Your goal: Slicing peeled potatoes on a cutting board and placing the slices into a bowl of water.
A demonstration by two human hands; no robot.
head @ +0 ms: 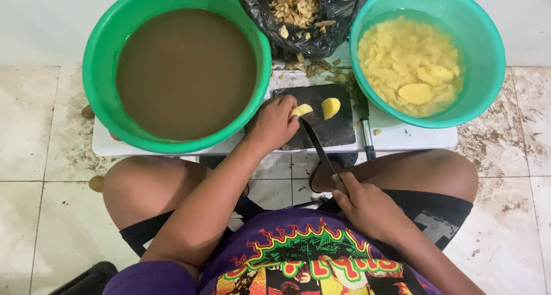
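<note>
A large green basin (97,71) of murky brown water (183,71) fills the left end of the low white table (413,137). At the right end sits a smaller green bowl (488,48) of clear water holding cut yellow potato pieces (410,65). Between the two, at the table's far edge, a black plastic bag (338,14) gapes open, full of peelings (295,2), with more scraps (318,68) spilled just before it. A dark-handled peeler (366,131) lies near the front edge. The stained tile floor (34,128) surrounds the table.
</note>
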